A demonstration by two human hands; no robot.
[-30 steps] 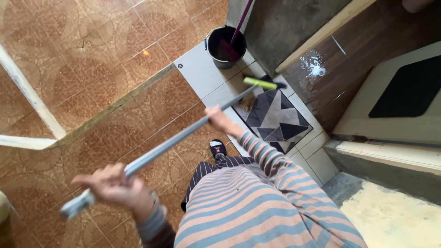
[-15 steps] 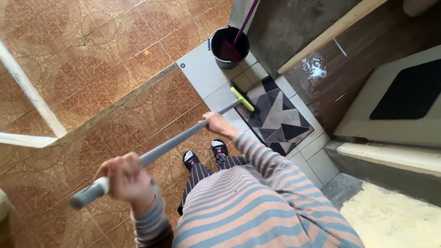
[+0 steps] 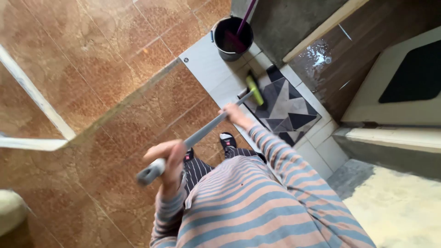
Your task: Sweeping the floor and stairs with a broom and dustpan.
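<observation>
I hold a long grey mop handle (image 3: 202, 133) with both hands. My left hand (image 3: 167, 160) grips the near end, close to my chest. My right hand (image 3: 234, 115) grips it further down, toward the floor. The green mop head (image 3: 254, 89) rests on the edge of a geometric grey and black floor mat (image 3: 287, 108). My striped sleeves, striped trousers and dark shoes (image 3: 227, 140) show below the handle.
A black bucket (image 3: 233, 39) with a purple-handled tool stands on the pale tiles beyond the mat. A wet brown wooden floor (image 3: 335, 59) lies right, behind a raised sill. Brown patterned tiles (image 3: 92, 59) spread left. A white bar (image 3: 32, 92) crosses at left.
The mop head has slid toward me, from the far side of the mat onto its left edge. Both hands have drawn the handle back and moved right.
</observation>
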